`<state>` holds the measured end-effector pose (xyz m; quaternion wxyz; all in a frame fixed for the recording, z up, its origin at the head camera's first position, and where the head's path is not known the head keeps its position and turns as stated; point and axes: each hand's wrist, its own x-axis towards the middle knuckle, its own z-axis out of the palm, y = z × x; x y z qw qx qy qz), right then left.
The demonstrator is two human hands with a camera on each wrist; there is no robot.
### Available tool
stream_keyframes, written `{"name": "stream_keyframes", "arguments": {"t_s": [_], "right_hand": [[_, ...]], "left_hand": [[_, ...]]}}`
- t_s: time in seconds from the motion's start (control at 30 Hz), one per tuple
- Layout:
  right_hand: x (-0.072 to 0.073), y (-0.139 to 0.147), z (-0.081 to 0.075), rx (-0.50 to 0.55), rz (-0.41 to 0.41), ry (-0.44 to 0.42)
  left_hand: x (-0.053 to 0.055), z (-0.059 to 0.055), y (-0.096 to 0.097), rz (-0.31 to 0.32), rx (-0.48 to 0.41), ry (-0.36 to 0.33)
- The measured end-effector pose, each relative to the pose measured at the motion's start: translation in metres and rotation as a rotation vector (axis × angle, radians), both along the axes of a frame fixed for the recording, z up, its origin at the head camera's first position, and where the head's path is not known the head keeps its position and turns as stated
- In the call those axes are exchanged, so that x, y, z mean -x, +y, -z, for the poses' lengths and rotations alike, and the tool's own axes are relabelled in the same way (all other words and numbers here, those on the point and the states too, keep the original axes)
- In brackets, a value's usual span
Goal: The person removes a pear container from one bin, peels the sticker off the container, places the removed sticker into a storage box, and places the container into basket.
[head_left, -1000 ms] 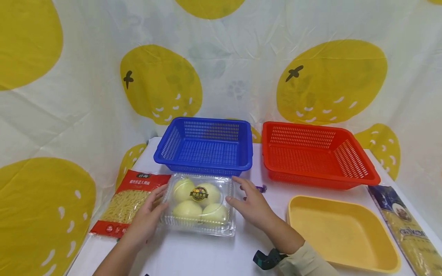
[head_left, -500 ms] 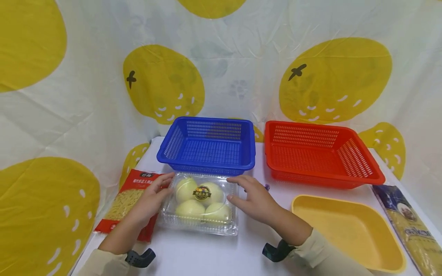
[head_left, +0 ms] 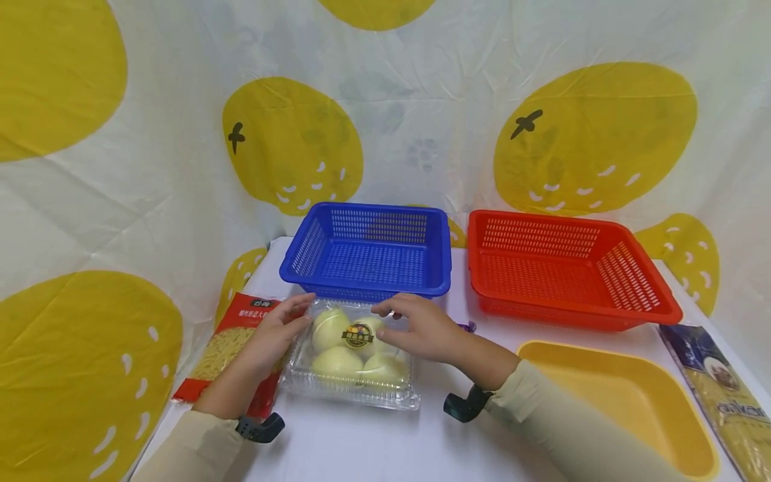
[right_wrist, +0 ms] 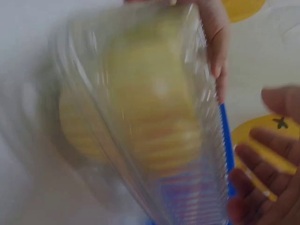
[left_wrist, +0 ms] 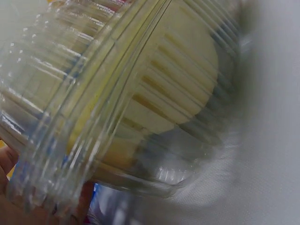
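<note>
A clear plastic clamshell box (head_left: 385,395) of pale yellow-green round fruit (head_left: 337,361) lies on the white table, a dark label on its lid. My left hand (head_left: 274,341) is at its far left corner, fingertips right at the rim, thumb along the left side, fingers loosely bent. Over the right part of the lid my right hand (head_left: 421,328) hovers with thumb and fingers apart; the right wrist view shows its fingers (right_wrist: 267,168) spread beside the box with nothing in them. Ridged plastic partly hides the left fingers (left_wrist: 47,206) in the left wrist view.
Behind the box stand a blue basket (head_left: 367,294) and a red basket (head_left: 572,314). A pasta bag (head_left: 223,348) lies under the left forearm. On the right are a yellow tray (head_left: 602,395) and a golden packet (head_left: 717,381). A small purple item (head_left: 468,327) pokes out behind the right hand.
My right hand has moved left from the box's right edge to over its lid. My left hand has slid forward along the left side to the far corner. The view has turned slightly left.
</note>
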<state>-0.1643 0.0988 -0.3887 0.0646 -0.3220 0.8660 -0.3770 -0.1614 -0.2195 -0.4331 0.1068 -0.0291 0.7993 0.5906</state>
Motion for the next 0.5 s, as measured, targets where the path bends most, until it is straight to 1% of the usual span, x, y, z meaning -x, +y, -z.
{"name": "stream_keyframes", "arguments": {"t_s": [0.13,0.2,0.3,0.37,0.5], "right_hand": [[0.017,-0.006,0.003,-0.054,-0.130,0.069],[0.023,-0.010,0.005,-0.100,-0.177,0.105],[0.029,-0.015,0.006,-0.178,-0.216,0.153],[0.031,-0.019,0.005,-0.218,-0.236,0.179],[0.034,-0.022,0.005,-0.268,-0.276,0.217]], "left_hand": [[0.003,0.003,-0.003,0.010,-0.045,-0.018],[0.004,0.003,-0.005,0.023,-0.064,-0.032],[0.005,0.002,-0.007,0.047,-0.074,-0.044],[0.006,0.001,-0.007,0.057,-0.066,-0.048],[0.009,0.002,-0.006,0.059,-0.081,-0.058]]}}
